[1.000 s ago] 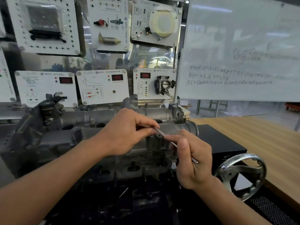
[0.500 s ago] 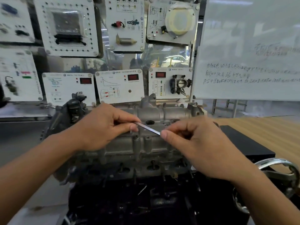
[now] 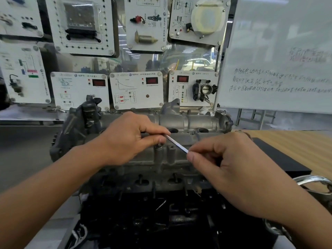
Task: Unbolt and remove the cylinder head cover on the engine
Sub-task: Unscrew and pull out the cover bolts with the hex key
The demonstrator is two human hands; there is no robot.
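The grey cylinder head cover (image 3: pixel 188 121) lies across the top of the engine (image 3: pixel 143 177) in front of me. A thin silver key wrench (image 3: pixel 177 143) spans between my hands above the cover's front edge. My left hand (image 3: pixel 129 139) pinches its left end, right over a bolt boss (image 3: pixel 159 146). My right hand (image 3: pixel 228 162) pinches the right end between thumb and fingers. The wrench tip and the bolt head are hidden under my left fingers.
White training panels (image 3: pixel 136 90) with sensors hang behind the engine. A whiteboard (image 3: pixel 278 60) stands at the right. A black box (image 3: pixel 280 155) sits on the wooden table (image 3: pixel 296 141) to the right, and a metal handwheel (image 3: pixel 312 182) juts out at the lower right.
My view has shifted left along the engine. Both hands moved with the wrench from the cover's right end to a boss nearer its middle. The right hand turned from under the wrench to beside it.
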